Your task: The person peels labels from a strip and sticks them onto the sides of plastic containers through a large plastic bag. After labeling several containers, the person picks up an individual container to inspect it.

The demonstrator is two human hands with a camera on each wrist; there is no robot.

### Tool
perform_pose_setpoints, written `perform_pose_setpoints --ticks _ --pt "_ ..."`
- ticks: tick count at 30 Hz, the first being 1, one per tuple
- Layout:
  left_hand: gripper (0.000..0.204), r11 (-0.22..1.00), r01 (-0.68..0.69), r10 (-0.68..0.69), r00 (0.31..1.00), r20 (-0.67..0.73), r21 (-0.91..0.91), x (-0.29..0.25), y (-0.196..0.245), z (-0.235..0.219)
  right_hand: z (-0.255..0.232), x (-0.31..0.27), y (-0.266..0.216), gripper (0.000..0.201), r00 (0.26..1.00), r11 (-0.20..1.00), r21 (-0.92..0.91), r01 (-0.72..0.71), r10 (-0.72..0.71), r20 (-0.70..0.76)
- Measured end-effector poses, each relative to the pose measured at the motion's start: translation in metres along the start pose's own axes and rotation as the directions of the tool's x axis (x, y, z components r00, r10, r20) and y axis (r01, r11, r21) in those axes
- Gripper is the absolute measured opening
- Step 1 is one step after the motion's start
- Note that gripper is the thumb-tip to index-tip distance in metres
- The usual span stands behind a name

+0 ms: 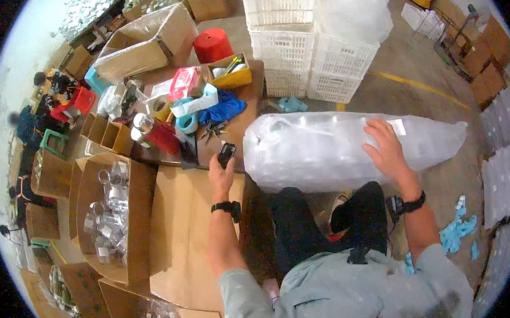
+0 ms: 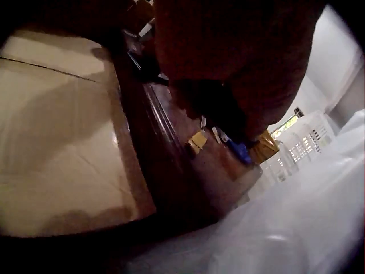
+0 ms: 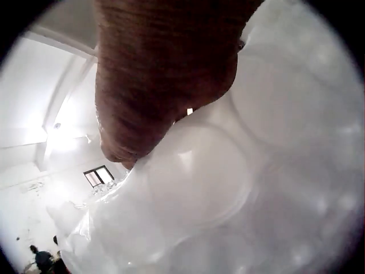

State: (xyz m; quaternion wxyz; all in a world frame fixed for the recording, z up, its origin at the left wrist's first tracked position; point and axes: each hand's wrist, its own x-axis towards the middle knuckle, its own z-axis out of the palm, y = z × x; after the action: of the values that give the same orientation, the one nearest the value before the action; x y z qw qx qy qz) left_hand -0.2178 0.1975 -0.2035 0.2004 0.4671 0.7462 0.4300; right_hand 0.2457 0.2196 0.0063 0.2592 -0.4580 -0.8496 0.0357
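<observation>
A long clear plastic bag [image 1: 325,148] packed with round-ended items lies across in front of the person's knees. The right hand [image 1: 386,150] rests on top of it near a white label [image 1: 397,127], fingers spread. In the right wrist view, round shapes show through the plastic [image 3: 197,171] beneath that hand [image 3: 165,80]. At the edge of the brown table [image 1: 235,125], the left hand [image 1: 222,174] holds a small black handheld device [image 1: 227,154] between thumb and fingers. The left wrist view is dark, and the hand [image 2: 234,63] hides the device there.
Scissors or pliers [image 1: 213,130], a blue plastic bag [image 1: 223,107], tape rolls [image 1: 187,123] and a red bottle [image 1: 162,136] crowd the table. A carton of clear jars [image 1: 132,226] stands left. White crates [image 1: 282,45] are stacked beyond the bag. Blue scraps [image 1: 456,233] lie on the floor.
</observation>
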Motion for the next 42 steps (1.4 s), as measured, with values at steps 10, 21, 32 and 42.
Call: perform_pose_setpoints --ticks 10,21,32,42 --pt "0.057 0.931 -0.144 0.186 0.978 -0.095 0.337 0.059 -0.012 0.061 0.01 -0.004 -0.007 0.037 0.998 0.997 -0.041 -0.059 0.06 0.019" --pt "0.054 0.74 -0.491 0.497 0.86 0.118 0.46 0.124 0.003 0.088 0.009 -0.005 -0.008 0.039 0.998 0.998 -0.05 -0.05 0.051 0.03" --pt "0.041 0.751 -0.454 0.537 0.842 -0.044 0.479 0.132 0.019 0.071 0.012 -0.005 -0.004 0.037 1.0 0.999 -0.044 -0.019 0.019 0.006" --pt "0.023 0.912 -0.047 0.167 0.95 -0.264 0.408 0.041 -0.07 0.009 0.009 -0.008 -0.012 0.036 0.999 0.998 -0.038 -0.05 0.051 0.018"
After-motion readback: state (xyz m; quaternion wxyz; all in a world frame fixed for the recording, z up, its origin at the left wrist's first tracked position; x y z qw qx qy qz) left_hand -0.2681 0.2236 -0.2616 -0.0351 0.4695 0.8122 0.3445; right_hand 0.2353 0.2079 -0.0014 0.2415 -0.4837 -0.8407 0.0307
